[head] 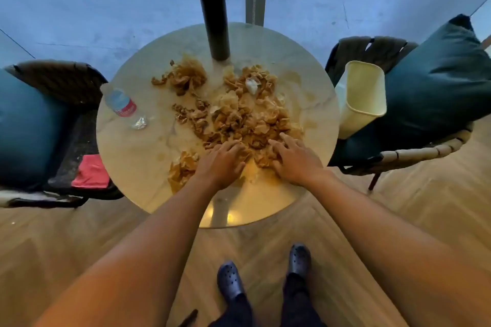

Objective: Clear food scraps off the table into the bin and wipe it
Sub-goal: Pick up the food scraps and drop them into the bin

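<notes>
Your shoes (231,280) are closest to the lens, planted on the wood floor just short of the round bench (127,151), so you're leaning in over its near edge with both arms out.

Both hands are down on the near side of the big heap of food scraps (239,117). Your left hand (220,162) has its fingers bent down into the pile and the right hand (295,159) lies with fingers spread over it. Looks to me like you're raking the stuff together rather than pinching any one piece, and I can't tell if either has actually closed on a handful. Makes sense, the scraps are light, flaky and scattered, so bunching them first beats picking one by one.

More scraps sit apart: a clump on the far left (183,78), another far right with a pale crumpled bit in it, and a small pile (182,170) just left of your left hand.

The cream bin (362,95) is propped tilted on the chair on the right, right beside the bench edge, handy for scooping or sweeping straight across. Nothing's in it that I can see.

Watch the tall dark flask (215,16) standing at the far side and the plastic bottle (121,103) lying on the left. Pink cloth (91,172) on the left chair is probably your wipe for later.
</notes>
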Motion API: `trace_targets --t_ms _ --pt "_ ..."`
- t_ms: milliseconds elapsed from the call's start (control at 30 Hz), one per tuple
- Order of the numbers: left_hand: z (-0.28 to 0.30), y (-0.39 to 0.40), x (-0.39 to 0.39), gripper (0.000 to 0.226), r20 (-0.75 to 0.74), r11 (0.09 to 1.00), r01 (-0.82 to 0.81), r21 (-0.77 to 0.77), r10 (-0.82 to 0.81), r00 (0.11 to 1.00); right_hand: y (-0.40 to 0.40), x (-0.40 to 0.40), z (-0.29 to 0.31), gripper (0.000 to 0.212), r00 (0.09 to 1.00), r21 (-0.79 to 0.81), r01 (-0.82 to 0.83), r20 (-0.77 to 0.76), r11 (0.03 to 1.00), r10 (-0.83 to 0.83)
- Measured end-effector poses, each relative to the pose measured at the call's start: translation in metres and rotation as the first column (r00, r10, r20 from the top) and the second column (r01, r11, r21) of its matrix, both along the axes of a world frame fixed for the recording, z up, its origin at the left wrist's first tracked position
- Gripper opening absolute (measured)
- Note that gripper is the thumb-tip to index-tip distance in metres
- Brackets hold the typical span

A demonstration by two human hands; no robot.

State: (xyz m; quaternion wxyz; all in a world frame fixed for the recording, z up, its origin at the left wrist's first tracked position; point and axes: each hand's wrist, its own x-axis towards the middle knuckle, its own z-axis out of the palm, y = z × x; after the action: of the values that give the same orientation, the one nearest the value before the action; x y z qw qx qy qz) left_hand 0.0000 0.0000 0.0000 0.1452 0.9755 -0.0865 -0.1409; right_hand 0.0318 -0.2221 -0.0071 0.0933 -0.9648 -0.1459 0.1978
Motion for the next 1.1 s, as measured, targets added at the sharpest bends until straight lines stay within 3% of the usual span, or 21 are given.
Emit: trace_targets --t_ms 200,467,767,833,967,1100 --pt "-0.029 -0.015 0.011 0.056 0.012 0.997 -0.059 0.054 0.059 0.998 -0.009 0.023 -0.033 0.049 0.987 -0.061 -0.144 0.064 0.988 0.148" --pt "-0.038 -0.029 0.014 0.039 0.101 0.986 -0.151 0.067 0.144 0.984 -0.034 0.037 -0.053 0.014 0.968 0.226 -0.185 0.209 0.957 0.138" --pt "-0.026 -0.025 0.025 0.031 0.177 0.983 -0.125 0.131 0.101 0.979 -0.041 0.045 -0.033 0.019 0.957 0.385 -0.215 0.268 0.897 0.114" --pt "-0.018 -0.024 0.027 0.031 0.158 0.986 -0.153 0.072 0.141 0.977 -0.039 0.045 -0.023 0.008 0.952 0.442 -0.203 0.296 0.874 0.072" --pt "0.001 -0.02 0.031 0.014 0.115 0.967 -0.204 -0.152 0.223 0.968 -0.034 0.043 0.0 0.017 0.96 0.5 -0.124 0.281 0.857 -0.025" --pt "0.021 -0.011 0.037 0.014 0.14 0.966 -0.152 -0.208 0.184 0.973 -0.032 0.037 0.02 0.014 0.971 0.504 -0.044 0.226 0.862 -0.083"
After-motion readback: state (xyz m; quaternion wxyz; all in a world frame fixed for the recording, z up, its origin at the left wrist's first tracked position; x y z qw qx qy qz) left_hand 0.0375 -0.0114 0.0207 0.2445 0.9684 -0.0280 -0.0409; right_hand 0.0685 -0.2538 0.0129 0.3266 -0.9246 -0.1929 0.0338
